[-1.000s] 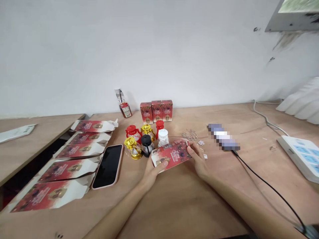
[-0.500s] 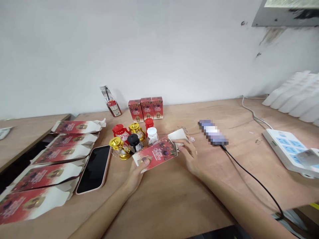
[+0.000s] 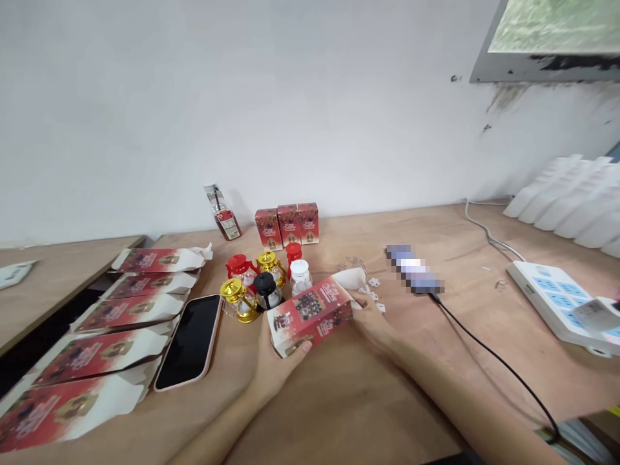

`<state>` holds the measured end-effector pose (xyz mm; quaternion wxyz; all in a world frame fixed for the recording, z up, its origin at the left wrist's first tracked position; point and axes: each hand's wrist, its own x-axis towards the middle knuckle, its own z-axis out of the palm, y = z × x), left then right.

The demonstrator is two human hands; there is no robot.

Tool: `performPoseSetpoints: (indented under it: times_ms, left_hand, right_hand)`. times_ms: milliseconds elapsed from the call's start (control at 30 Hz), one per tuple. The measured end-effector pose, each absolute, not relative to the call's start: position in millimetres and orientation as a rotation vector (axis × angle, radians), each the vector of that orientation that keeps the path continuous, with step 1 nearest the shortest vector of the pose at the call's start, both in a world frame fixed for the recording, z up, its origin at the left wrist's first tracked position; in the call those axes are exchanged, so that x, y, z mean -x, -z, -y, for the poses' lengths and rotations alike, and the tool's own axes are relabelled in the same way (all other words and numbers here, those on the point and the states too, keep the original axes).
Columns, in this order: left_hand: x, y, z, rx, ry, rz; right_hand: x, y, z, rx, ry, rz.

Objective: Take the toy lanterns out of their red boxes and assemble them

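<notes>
A: Start at the far left.
B: Five flattened red cartons [image 3: 97, 352] in an overlapping row, white flaps toward a dark-screened phone [image 3: 190, 342]. Arrangement unchanged.
A: Next?
B: Six small lanterns [image 3: 267, 292], gold, red, black and white, clustered upright on the bench [image 3: 334, 407]. Behind them, three closed boxes [image 3: 289, 226] side by side near the wall.
A: Left grip?
B: Left grip [image 3: 277, 365] clasps the left end of the held box [image 3: 310, 313], thumb on its near face.
A: Box position?
B: Between both hands, just in front of the lanterns. Half a second ago its broad face showed; now it's turned, two printed sides visible. White flap [image 3: 349, 279] still sticks out at the right end.
A: Right grip?
B: Right grip [image 3: 372, 325] is at that end, fingers partly hidden; can't tell whether closed.
A: Beyond?
B: Small white tags [image 3: 374, 282], then a cabled, pixelated device [image 3: 415, 269].
</notes>
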<state>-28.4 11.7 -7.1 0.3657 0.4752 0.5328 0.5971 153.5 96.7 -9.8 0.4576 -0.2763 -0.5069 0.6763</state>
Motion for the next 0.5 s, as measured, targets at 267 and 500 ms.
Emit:
performPoseSetpoints:
  times_ms: [267, 500]
  left_hand:
    - [29, 19, -8, -1.634, -1.540, -1.452]
    - [51, 14, -12, -1.955, -1.763, -1.502]
  right_hand:
    - [-147, 10, -92, 0.702, -1.680, 0.984]
    - [-164, -14, -106, 0.540, -1.659, 0.670]
